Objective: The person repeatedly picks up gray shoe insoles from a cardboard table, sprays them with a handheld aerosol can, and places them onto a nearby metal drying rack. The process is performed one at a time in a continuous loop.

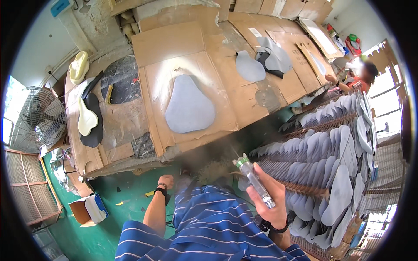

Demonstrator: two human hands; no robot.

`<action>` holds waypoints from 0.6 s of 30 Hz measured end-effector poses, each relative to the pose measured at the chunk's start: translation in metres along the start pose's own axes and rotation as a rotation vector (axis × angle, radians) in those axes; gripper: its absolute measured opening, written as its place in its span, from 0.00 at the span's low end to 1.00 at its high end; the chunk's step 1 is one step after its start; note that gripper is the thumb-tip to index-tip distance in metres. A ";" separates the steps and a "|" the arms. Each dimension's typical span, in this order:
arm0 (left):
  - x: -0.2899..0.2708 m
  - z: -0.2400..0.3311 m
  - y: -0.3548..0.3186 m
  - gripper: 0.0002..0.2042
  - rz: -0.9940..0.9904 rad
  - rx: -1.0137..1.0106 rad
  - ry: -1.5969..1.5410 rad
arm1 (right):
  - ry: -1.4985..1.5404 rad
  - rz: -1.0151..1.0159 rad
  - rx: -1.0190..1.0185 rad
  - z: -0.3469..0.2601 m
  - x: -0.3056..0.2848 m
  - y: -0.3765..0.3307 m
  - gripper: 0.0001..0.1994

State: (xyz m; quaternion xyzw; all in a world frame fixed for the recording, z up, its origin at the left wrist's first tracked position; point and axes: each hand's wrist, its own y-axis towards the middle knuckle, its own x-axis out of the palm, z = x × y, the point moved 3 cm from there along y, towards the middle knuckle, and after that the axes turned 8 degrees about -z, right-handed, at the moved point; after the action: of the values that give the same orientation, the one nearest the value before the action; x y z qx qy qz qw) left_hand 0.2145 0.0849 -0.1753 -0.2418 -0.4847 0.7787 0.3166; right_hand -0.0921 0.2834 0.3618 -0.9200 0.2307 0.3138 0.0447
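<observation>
My right hand point(273, 198) is closed around a clear cylindrical tool point(257, 182) with a green collar and a thin tip, held in the air in front of the table. My left hand point(165, 181) hangs low by the table's front edge, curled into a fist with nothing visible in it. Beyond both hands, a grey saddle-shaped piece point(190, 106) lies flat on a cardboard sheet point(152, 87). Whitish residue marks the cardboard around its narrow end. Neither hand touches the piece.
Racks of grey pieces point(322, 152) stand close on the right. More grey pieces point(250, 67) and pale saddle-shaped foam pieces point(87, 119) lie on the table. A fan point(41, 115) and an open carton point(88, 211) are at left. Another person point(363, 78) works at far right.
</observation>
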 end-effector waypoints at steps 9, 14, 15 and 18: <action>-0.003 -0.018 0.006 0.11 0.046 -0.035 -0.064 | -0.079 -0.046 0.095 0.009 -0.017 -0.018 0.31; 0.010 -0.011 0.008 0.11 0.023 -0.022 -0.101 | -0.012 -0.037 0.097 0.004 -0.018 -0.018 0.30; 0.012 -0.006 0.010 0.11 -0.021 0.059 -0.078 | -0.007 -0.071 0.117 0.003 -0.020 -0.020 0.29; 0.015 -0.002 0.013 0.10 0.022 0.074 -0.040 | -0.016 -0.074 0.131 0.003 -0.021 -0.024 0.27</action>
State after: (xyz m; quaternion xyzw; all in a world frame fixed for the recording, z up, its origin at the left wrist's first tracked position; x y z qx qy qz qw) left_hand 0.2027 0.0930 -0.1889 -0.2197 -0.4591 0.8041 0.3072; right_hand -0.0974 0.3141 0.3711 -0.9204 0.2164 0.3033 0.1184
